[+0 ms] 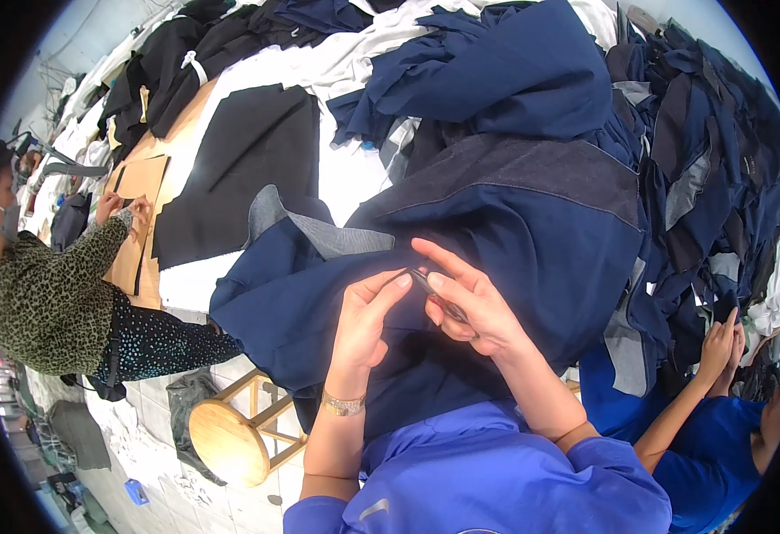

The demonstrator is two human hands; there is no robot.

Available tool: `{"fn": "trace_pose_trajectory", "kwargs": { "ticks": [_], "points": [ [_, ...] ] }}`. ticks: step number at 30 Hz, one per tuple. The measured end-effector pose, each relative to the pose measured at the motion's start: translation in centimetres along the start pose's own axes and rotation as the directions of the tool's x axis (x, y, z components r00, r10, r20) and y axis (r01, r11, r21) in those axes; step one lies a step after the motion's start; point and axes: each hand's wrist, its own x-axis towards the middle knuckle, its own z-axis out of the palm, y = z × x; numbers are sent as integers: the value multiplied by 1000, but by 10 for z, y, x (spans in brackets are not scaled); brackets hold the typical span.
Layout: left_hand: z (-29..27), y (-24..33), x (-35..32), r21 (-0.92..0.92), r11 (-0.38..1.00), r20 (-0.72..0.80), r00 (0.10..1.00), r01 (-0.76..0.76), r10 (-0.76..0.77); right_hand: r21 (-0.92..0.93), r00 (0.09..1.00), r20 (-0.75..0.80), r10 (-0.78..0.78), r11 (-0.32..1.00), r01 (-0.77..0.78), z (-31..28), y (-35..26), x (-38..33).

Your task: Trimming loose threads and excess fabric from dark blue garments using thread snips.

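A navy blue garment piece (532, 240) lies spread over the table's near edge and down onto my lap. My left hand (367, 316) pinches a fold of this fabric between thumb and fingers. My right hand (470, 303) grips a small dark metal thread snipper (434, 294), its tip pointing toward my left fingertips. The two hands almost touch above the cloth. A gold watch sits on my left wrist (343, 405).
A flat black fabric panel (238, 169) lies on the white table (341, 182). Heaps of navy pieces (710, 178) pile up at right. A person in a leopard-print top (47, 294) works at left; another person's hands (719, 347) at right. A wooden stool (230, 436) stands below.
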Motion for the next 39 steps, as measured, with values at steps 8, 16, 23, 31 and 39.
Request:
{"fn": "trace_pose_trajectory", "kwargs": {
  "ticks": [8, 16, 23, 31, 39],
  "points": [
    [0, -1, -1, -9, 1000, 13, 1000, 6, -6, -7, 1000, 23, -7, 1000, 7, -3, 3, 1],
    [-1, 0, -1, 44, 999, 2, 1000, -28, 28, -16, 1000, 25, -4, 1000, 4, 0, -1, -2],
    [1, 0, 0, 86, 994, -9, 997, -70, 71, 11, 1000, 17, 14, 1000, -14, -1, 0, 0],
    [0, -5, -1, 170, 981, 14, 995, -95, 94, 29, 1000, 9, -10, 1000, 9, 0, -3, 1],
    [0, -1, 0, 125, 988, -15, 995, -94, 97, 34, 1000, 18, 13, 999, -13, 0, -2, -2]
  ]
}}
